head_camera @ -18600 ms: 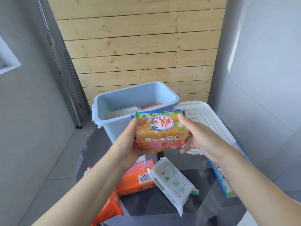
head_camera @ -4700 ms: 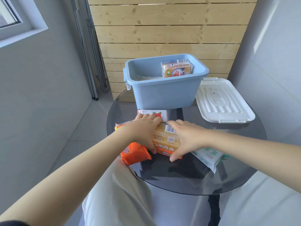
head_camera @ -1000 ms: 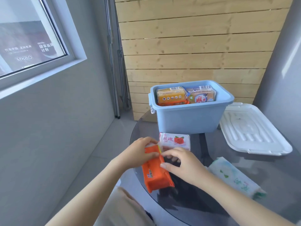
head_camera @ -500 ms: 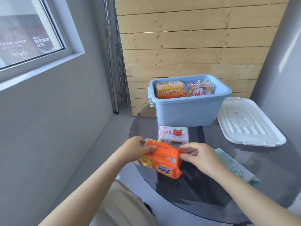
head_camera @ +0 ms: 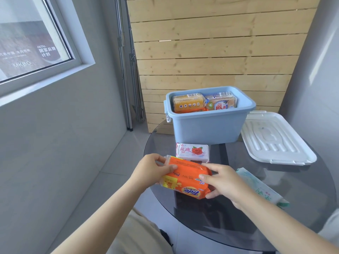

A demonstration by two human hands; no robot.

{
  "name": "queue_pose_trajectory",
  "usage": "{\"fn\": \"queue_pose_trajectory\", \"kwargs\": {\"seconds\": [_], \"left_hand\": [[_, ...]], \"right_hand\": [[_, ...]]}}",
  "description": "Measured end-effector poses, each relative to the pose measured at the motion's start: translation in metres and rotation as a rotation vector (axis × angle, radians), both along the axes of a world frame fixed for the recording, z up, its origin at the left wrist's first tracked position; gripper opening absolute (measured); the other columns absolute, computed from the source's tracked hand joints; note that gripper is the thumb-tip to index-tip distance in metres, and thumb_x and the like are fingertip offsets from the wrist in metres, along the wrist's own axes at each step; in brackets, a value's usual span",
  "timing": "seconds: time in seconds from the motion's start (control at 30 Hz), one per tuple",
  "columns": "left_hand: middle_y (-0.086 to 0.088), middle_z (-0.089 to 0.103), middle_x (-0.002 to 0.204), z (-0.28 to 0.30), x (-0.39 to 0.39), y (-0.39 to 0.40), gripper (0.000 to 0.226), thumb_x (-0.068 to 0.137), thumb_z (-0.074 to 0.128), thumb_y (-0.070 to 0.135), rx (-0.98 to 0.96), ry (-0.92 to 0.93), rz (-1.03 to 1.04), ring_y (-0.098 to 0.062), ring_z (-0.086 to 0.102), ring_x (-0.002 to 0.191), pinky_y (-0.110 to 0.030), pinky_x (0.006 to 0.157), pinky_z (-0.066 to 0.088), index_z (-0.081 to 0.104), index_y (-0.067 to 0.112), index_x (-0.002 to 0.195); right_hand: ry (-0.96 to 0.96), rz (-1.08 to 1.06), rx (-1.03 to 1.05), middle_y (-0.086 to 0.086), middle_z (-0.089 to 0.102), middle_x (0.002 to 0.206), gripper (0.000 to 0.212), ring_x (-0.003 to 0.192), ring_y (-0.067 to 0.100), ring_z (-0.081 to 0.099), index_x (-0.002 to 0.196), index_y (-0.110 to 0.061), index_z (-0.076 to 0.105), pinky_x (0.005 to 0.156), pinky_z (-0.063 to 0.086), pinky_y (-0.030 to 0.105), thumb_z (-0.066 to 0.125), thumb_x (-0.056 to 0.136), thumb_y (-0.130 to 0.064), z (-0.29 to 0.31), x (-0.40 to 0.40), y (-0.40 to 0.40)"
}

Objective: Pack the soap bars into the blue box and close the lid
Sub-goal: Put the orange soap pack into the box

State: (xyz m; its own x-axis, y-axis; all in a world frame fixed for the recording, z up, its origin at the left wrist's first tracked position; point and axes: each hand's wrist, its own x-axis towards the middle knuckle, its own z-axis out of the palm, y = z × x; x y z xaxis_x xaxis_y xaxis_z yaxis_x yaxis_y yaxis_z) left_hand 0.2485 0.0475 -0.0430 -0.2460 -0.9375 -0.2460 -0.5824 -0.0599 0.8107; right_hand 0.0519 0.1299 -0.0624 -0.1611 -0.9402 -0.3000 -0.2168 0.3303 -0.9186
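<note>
At the 6 o'clock edge of the round glass table [head_camera: 302, 208], both hands grasp one orange soap pack [head_camera: 185, 180]: left hand [head_camera: 150, 171] has thumb and fingers closed on its left end, right hand [head_camera: 222, 182] has fingers wrapped over its right end. Whether the pack is clear of the glass cannot be told. Step in hand, by judgement: carrying this pack to the blue box [head_camera: 209, 125] at 12 o'clock. Next move calls for a lift over the near rim and a lay-down atop existing contents.

Box contents: two yellow-wrapped packs [head_camera: 189, 102] side by side, tops near rim level; free height appears slight, so lid fit is a risk. White lid [head_camera: 275, 140] lies off at 2 o'clock. Unpacked: rose-print pack [head_camera: 192, 152] before the box, white-green pack [head_camera: 262, 189] at 4 o'clock
</note>
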Motion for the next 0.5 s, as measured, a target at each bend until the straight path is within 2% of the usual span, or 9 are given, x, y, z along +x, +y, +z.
{"fn": "queue_pose_trajectory", "kwargs": {"seconds": [0.07, 0.2, 0.27, 0.37, 0.43, 0.5], "left_hand": [[-0.002, 0.074, 0.078, 0.012, -0.003, 0.001, 0.036, 0.073, 0.078, 0.034, -0.016, 0.06, -0.005, -0.009, 0.07, 0.055, -0.022, 0.045, 0.052, 0.063, 0.011, 0.097], [-0.002, 0.075, 0.076, 0.046, -0.014, -0.004, 0.034, 0.072, 0.078, 0.035, -0.062, 0.138, -0.031, -0.013, 0.073, 0.062, -0.029, 0.05, 0.058, 0.064, 0.012, 0.093], [-0.003, 0.075, 0.077, 0.067, -0.022, -0.012, 0.035, 0.072, 0.078, 0.036, -0.107, 0.173, -0.034, -0.013, 0.072, 0.061, -0.027, 0.05, 0.058, 0.065, 0.012, 0.093], [-0.008, 0.075, 0.078, 0.097, -0.034, -0.027, 0.037, 0.071, 0.079, 0.034, -0.163, 0.243, -0.032, -0.014, 0.072, 0.06, -0.025, 0.049, 0.056, 0.065, 0.01, 0.094], [-0.013, 0.075, 0.079, 0.113, -0.044, -0.039, 0.037, 0.07, 0.08, 0.031, -0.202, 0.297, -0.024, -0.018, 0.072, 0.061, -0.027, 0.051, 0.057, 0.066, 0.007, 0.095], [-0.015, 0.075, 0.082, 0.128, -0.055, -0.056, 0.036, 0.071, 0.081, 0.029, -0.253, 0.332, -0.012, -0.02, 0.072, 0.062, -0.029, 0.054, 0.059, 0.067, 0.007, 0.096]], "right_hand": [[0.036, -0.009, -0.011, 0.008, 0.071, 0.095, 0.043, 0.073, 0.019, 0.071, 0.129, -0.017, 0.054, 0.059, 0.06, 0.035, 0.062, 0.087, -0.014, 0.01, -0.006, -0.002], [0.106, -0.016, -0.081, 0.001, 0.071, 0.087, 0.042, 0.064, 0.018, 0.072, 0.128, -0.02, 0.055, 0.051, 0.057, 0.028, 0.062, 0.086, -0.017, 0.045, -0.024, -0.012], [0.126, -0.039, -0.136, 0.0, 0.071, 0.088, 0.047, 0.066, 0.02, 0.072, 0.13, -0.021, 0.052, 0.053, 0.058, 0.031, 0.064, 0.085, -0.019, 0.068, -0.034, -0.021], [0.133, -0.074, -0.227, 0.003, 0.071, 0.088, 0.05, 0.066, 0.017, 0.07, 0.131, -0.02, 0.051, 0.049, 0.057, 0.028, 0.066, 0.084, -0.017, 0.101, -0.049, -0.038], [0.126, -0.093, -0.274, 0.005, 0.07, 0.089, 0.048, 0.066, 0.018, 0.07, 0.129, -0.02, 0.053, 0.052, 0.059, 0.031, 0.066, 0.083, -0.015, 0.12, -0.058, -0.052], [0.116, -0.127, -0.33, 0.005, 0.067, 0.09, 0.046, 0.062, 0.016, 0.068, 0.127, -0.018, 0.055, 0.049, 0.058, 0.027, 0.066, 0.083, -0.012, 0.138, -0.067, -0.071]]}}
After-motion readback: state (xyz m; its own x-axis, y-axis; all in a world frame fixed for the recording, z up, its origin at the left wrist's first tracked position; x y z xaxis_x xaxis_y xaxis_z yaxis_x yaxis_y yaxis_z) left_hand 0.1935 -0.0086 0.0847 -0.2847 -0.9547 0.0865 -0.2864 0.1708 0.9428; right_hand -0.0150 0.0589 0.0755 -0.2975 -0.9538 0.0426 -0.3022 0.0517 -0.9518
